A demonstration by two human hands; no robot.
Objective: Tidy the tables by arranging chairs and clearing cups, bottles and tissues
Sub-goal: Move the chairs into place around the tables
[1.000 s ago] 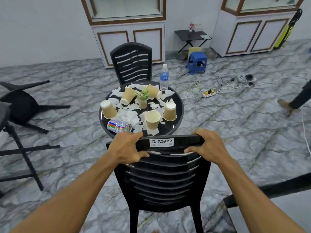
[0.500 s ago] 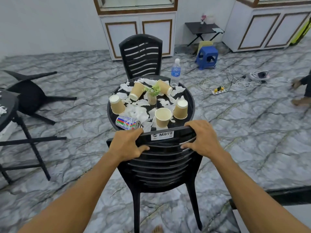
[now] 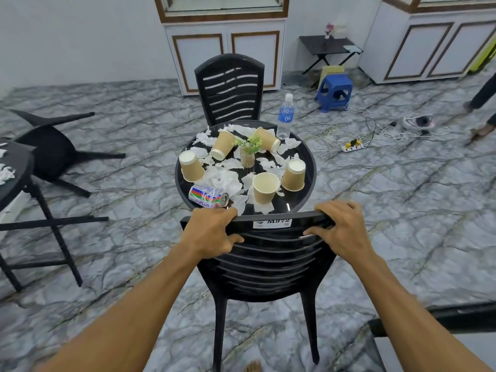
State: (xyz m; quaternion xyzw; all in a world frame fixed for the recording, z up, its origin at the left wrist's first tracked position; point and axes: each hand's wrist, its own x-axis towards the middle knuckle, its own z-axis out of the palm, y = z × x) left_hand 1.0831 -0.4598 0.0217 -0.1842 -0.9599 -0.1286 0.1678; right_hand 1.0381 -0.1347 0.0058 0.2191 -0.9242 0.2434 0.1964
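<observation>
I am logging both hands as clamped. Left hand [image 3: 212, 232] is curling over the top rail of the near chair [image 3: 271, 259], and right hand [image 3: 338, 229] is gripping the same rail at its other end. The chair is standing upright, its back just beside the near edge of the round table [image 3: 309, 157]. On the table, paper cups [image 3: 265, 187], crumpled tissues [image 3: 222, 178], a can [image 3: 208, 196] on its side and a water bottle [image 3: 286, 116] at the far edge are sitting around a small plant [image 3: 247, 151]. A second chair [image 3: 230, 87] is standing beyond the table. A third chair [image 3: 51, 151] is lying toppled to the table's left.
</observation>
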